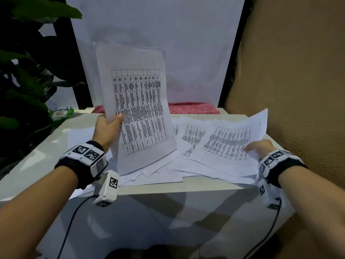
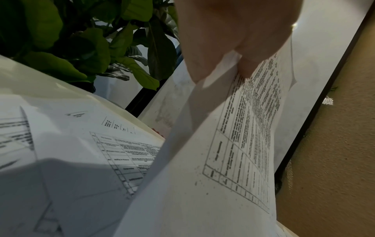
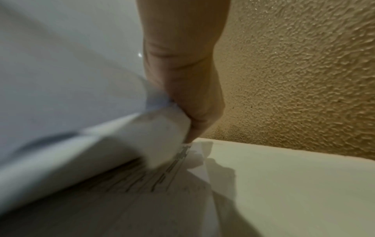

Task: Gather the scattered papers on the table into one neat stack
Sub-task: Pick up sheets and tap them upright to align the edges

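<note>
My left hand [image 1: 110,126] grips a bundle of printed sheets [image 1: 138,109] by its left edge and holds it upright above the white table [image 1: 37,157]; the thumb lies on the front, and in the left wrist view the fingers [image 2: 233,48] pinch the same printed sheets [image 2: 233,152]. My right hand [image 1: 261,146] pinches the near right edge of a tabled sheet [image 1: 229,143] whose far side curls up off the table. In the right wrist view the fingers [image 3: 194,112] pinch that curled sheet [image 3: 158,136]. Several loose papers [image 1: 168,171] lie fanned and overlapping between the hands.
A leafy plant [image 1: 24,71] stands left of the table. A tan textured wall [image 1: 298,90] runs close along the right edge. A white panel [image 1: 158,43] leans behind, with a pink cloth [image 1: 192,108] at its foot. The table's front edge [image 1: 168,191] lies near my wrists.
</note>
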Available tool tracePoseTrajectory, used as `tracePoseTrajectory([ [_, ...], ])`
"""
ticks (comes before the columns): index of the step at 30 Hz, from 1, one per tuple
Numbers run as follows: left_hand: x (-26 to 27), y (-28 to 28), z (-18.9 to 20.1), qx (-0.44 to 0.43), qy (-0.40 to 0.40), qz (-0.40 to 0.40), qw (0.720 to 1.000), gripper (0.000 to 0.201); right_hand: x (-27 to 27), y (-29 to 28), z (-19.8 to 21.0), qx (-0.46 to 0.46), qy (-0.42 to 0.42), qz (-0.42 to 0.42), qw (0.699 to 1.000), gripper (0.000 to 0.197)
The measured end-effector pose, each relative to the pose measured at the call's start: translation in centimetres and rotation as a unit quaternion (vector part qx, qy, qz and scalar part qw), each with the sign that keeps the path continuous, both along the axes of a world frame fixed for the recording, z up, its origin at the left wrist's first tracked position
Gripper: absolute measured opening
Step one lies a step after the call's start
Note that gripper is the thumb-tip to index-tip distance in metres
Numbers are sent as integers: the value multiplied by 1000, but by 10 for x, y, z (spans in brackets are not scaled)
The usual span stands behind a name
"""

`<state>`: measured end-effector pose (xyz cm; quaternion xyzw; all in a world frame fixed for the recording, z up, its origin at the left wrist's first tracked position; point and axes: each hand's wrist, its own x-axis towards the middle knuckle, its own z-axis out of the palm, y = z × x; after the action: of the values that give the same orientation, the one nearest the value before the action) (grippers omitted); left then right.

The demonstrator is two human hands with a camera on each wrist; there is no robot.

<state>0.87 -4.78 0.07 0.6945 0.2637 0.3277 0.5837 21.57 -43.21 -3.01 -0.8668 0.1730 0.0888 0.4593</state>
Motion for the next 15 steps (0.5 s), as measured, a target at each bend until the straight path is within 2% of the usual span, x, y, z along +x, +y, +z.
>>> tracePoseTrajectory([
  [3, -1, 0, -1, -6, 6, -3, 1000, 49, -3, 5, -2, 25, 3, 15, 1000, 55],
  [6, -2, -1, -3, -4, 9, -7, 1000, 48, -4, 6, -3, -1, -33, -4, 999, 54],
  [11, -2, -2, -4, -6, 2, -10, 1000, 46, -6, 1, 24, -122, -151, -7, 981, 39],
  [15, -3, -2, -4, -10, -8, -2, 1000, 44, -3, 1, 52, -143, -261, 5, 955, 33],
])
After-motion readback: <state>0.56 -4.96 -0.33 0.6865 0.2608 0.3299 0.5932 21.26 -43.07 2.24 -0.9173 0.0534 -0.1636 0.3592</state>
